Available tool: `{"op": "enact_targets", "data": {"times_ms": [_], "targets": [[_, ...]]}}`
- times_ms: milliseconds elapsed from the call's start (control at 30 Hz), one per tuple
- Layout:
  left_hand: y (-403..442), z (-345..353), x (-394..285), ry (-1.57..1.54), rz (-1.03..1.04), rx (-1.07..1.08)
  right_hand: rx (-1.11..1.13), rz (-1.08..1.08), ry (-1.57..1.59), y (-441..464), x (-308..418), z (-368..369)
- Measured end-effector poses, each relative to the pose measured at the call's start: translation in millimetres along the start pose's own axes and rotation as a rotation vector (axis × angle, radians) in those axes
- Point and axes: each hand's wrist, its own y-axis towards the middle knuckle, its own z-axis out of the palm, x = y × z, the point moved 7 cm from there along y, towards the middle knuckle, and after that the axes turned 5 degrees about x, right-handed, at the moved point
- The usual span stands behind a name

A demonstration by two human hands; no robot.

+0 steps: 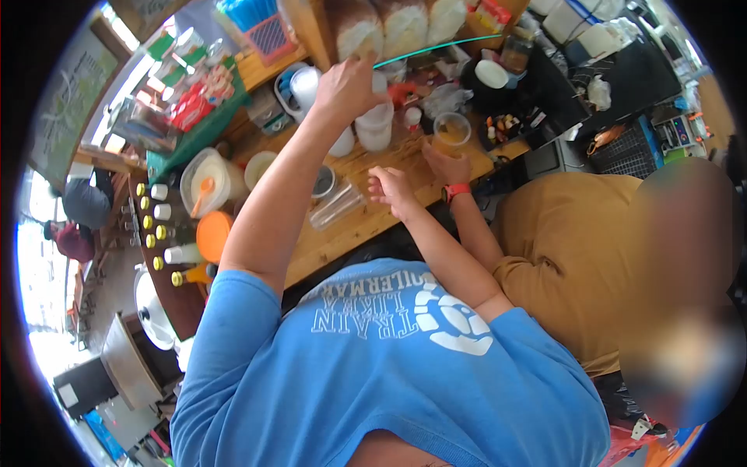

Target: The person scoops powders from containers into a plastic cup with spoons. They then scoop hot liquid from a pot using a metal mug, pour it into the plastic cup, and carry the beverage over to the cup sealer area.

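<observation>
My left hand (350,89) reaches over the back of the wooden counter (307,249), fingers closed on one end of a long thin green straw (440,50). Below that hand stand white plastic tubs (375,128). My right hand (391,191) hovers above the counter with loosely curled fingers apart and nothing visible in them. Near it lies a clear plastic sleeve (338,208), beside a round dark-centred container (322,180). A co-worker's hand (447,165), with a red watch, holds a clear cup (452,134) of yellowish contents to the right.
The co-worker in a brown shirt (572,257) stands close on my right. At left are a tub with an orange scoop (204,187), an orange lid (214,236) and several yellow-capped bottles (161,232). Bagged bread (405,29) sits at the back, a black tray (517,101) at right.
</observation>
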Motion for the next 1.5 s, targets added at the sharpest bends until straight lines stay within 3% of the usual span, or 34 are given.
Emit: {"op": "enact_targets", "data": {"times_ms": [67, 133, 167, 300, 333, 400, 467, 533, 567, 600, 667, 700, 767, 833, 1067, 1167, 1200, 1233, 1300, 1433, 1500], "targets": [[-23, -19, -2, -0.06, -0.023, -0.06, 0.022, -0.067, -0.318, 10, -13, 0], [-56, -36, -5, -0.17, 0.005, -0.164, 0.15, 0.155, -0.559, 18, -32, -1], [-75, -38, -5, -0.216, 0.038, -0.194, 0.136, 0.14, -0.517, 15, -30, 6], [-152, -12, 5, -0.255, 0.05, 0.356, 0.227, 0.162, -0.668, 25, -51, 25], [-161, -21, 18, -0.246, 0.023, 0.331, 0.269, 0.129, -0.702, 30, -57, 27], [-190, -22, 41, -0.247, 0.029, 0.505, 0.241, 0.157, -0.693, 25, -64, 29], [-202, -61, 92, -0.348, -0.171, 0.39, 0.196, 0.193, -0.667, 20, -73, 22], [-214, -89, 168, -0.326, -0.292, 0.085, 0.185, 0.275, -0.64, 14, -90, 13], [-219, -107, 199, -0.183, -0.321, -0.001, 0.184, 0.283, -0.642, 9, -98, 13], [-226, -101, 248, -0.109, -0.475, -0.013, 0.2, 0.194, -0.629, 4, -100, 19], [-240, -86, 317, 0.051, -0.717, 0.171, 0.217, 0.108, -0.623, -7, -104, 31], [-242, -75, 329, 0.047, -0.721, 0.168, 0.234, 0.049, -0.662, -13, -102, 44], [-254, -49, 350, 0.198, -0.85, 0.406, 0.254, -0.016, -0.706, -16, -104, 56], [-259, -31, 363, 0.199, -0.846, 0.42, 0.266, -0.123, -0.808, -16, -105, 62], [-258, -21, 370, 0.204, -0.908, 0.52, 0.29, -0.18, -0.661, -35, -112, 64], [-259, -18, 379, 0.197, -0.928, 0.511, 0.381, -0.374, -0.529, -45, -97, 72], [-256, -19, 380, 0.189, -0.923, 0.485, 0.39, -0.326, -0.601, -48, -91, 71], [-256, -20, 382, 0.178, -0.932, 0.461, 0.405, -0.531, -0.784, -41, -88, 62], [-259, -18, 378, 0.155, -0.942, 0.421, 0.38, -0.52, -0.669, -59, -54, 80], [-259, -16, 372, 0.124, -0.877, 0.437, 0.473, -0.703, -1.178, -83, 5, 123], [-262, -21, 366, 0.114, -0.878, 0.39, 0.468, -0.478, -1.263, -89, 19, 133]]}}
